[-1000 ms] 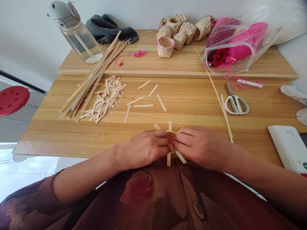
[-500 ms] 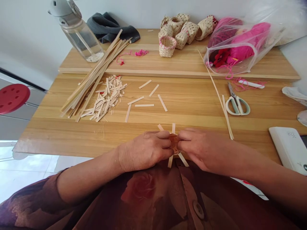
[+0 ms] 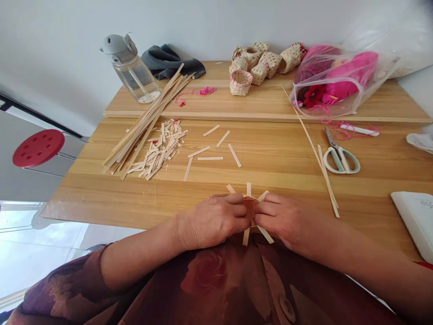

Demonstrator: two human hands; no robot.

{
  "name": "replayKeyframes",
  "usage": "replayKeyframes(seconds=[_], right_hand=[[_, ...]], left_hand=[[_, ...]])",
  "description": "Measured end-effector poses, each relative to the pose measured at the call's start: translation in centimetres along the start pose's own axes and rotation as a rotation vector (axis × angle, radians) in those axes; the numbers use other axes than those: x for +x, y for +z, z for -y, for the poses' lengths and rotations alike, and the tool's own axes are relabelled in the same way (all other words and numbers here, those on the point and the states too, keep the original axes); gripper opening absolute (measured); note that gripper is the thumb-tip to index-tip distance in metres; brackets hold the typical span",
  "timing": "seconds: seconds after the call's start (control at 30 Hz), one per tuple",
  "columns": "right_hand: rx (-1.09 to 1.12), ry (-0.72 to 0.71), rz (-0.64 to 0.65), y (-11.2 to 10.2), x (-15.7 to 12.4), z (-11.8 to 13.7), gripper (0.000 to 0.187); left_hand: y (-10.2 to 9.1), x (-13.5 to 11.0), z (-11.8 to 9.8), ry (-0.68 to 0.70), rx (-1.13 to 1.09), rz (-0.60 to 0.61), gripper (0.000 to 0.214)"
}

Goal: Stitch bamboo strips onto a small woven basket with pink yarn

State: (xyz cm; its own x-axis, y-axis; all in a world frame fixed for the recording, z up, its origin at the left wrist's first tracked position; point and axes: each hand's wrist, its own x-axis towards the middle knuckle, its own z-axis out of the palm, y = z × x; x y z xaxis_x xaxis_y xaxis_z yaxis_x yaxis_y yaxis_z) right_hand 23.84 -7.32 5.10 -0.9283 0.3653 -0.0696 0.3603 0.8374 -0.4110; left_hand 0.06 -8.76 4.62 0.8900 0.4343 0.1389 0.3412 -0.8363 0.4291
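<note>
Together left hand (image 3: 216,219), right hand (image 3: 287,221) pinch woven strips (image 3: 249,208) at table edge

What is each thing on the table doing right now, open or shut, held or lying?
Woven piece, pinched between left hand and right hand.
Scissors, shut, lying flat.
Water bottle, standing, almost empty.
Plastic bag, open, lying on its side.
Small basket, upright, mouth up.

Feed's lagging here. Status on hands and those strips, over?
Left hand, right hand both shut on woven strips at near table edge. Strip ends fan out. Nothing in the way; scissors off right.
</note>
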Motion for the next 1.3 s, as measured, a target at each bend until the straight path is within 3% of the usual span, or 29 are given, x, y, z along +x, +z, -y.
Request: replayKeyframes(seconds=[0.53, 0.67, 0.77, 0.97, 1.13, 1.3], right_hand=[[-0.061, 0.013, -0.002, 0.3, -0.3, 0.2, 0.018], [0.119, 0.097, -0.011, -0.3, -0.6, 0.5, 0.026], [0.185, 0.128, -0.051, -0.7, -0.8, 0.8, 0.022], [0.141, 0.142, -0.054, -1.0, -0.8, 1.2, 0.016], [0.066, 0.09, -0.081, -0.1, -0.5, 0.9, 0.013], [-0.148, 0.005, -0.246, 2.1, -0.3, 0.2, 0.018]], left_hand=[[0.5, -0.2, -0.3, 0.003, 0.085, -0.07, 0.023], [0.6, -0.8, -0.2, -0.013, 0.04, -0.094, 0.024], [1.0, -1.4, 0.0, -0.017, -0.028, -0.165, 0.029], [1.3, -2.0, 0.6, -0.123, -0.143, -0.374, 0.028], [1.4, -2.3, 1.2, -0.163, -0.172, -0.344, 0.044], [2.0, -2.2, 1.3, -0.185, -0.147, -0.343, 0.039]])
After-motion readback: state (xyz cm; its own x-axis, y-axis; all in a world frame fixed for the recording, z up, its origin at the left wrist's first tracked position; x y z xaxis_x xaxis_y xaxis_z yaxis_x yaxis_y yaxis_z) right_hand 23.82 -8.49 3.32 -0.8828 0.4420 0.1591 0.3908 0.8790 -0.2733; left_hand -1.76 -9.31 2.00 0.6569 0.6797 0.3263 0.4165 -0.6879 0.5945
